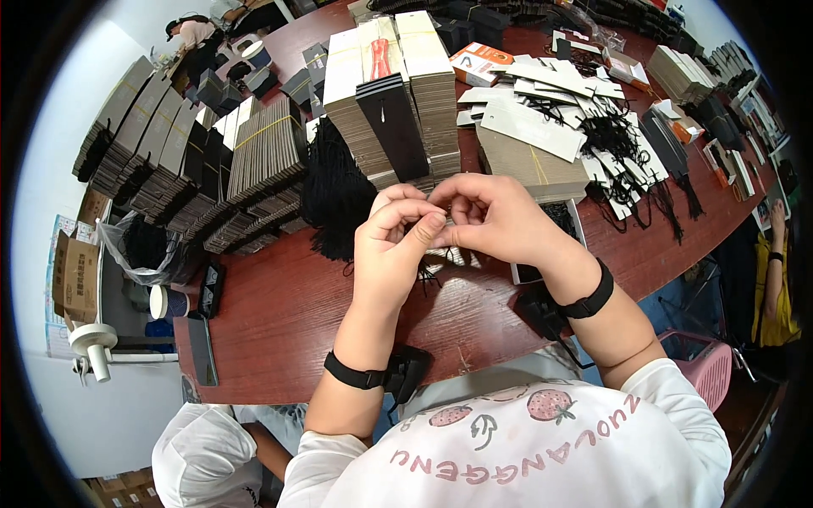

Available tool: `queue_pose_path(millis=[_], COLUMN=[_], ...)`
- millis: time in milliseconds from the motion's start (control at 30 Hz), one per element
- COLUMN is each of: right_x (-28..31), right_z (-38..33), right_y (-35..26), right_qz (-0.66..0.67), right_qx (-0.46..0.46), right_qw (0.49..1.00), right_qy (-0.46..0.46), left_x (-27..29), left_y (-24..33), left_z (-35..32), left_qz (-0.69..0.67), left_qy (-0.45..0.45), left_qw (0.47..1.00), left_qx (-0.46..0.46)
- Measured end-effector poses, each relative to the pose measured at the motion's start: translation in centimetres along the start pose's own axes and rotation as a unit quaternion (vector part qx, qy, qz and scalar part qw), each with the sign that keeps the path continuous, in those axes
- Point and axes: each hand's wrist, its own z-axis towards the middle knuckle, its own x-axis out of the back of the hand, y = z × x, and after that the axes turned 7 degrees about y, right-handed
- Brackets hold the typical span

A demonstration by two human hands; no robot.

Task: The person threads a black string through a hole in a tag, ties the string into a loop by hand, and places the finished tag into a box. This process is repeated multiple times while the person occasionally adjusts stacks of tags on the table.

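My left hand (388,245) and my right hand (500,222) meet above the table, thumbs and fingertips pinched together. Thin black cord (429,276) dangles just below the left fingers. What sits between the right fingertips is mostly hidden by the fingers. Directly beyond my hands, a stack of long dark tags (394,127) leans against tall banded stacks of pale cardboard tags (347,93). A thick bundle of black cords (329,182) lies to the left of my left hand.
More banded tag stacks (267,148) line the left. On the right lie loose white tags (533,127) with tangled black cords (614,140) and an orange-and-white box (480,64). A phone (201,351) lies at the left edge. Other people sit nearby; a pink chair (699,368) stands right.
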Motion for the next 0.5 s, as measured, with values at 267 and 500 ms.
queue_pose_path(millis=[267,500], right_x=[-0.2,0.4], right_z=[0.1,0.3], right_y=[1.0,0.5], right_qz=[0.126,0.302], right_qx=[0.071,-0.064], right_qw=[0.989,0.951], right_qy=[-0.044,-0.006], left_x=[-0.5,-0.7], left_y=[0.9,0.7], left_z=[-0.1,-0.2], left_qz=[-0.138,-0.176], left_qy=[-0.013,-0.108], left_qw=[0.987,0.967], left_qx=[0.082,0.147])
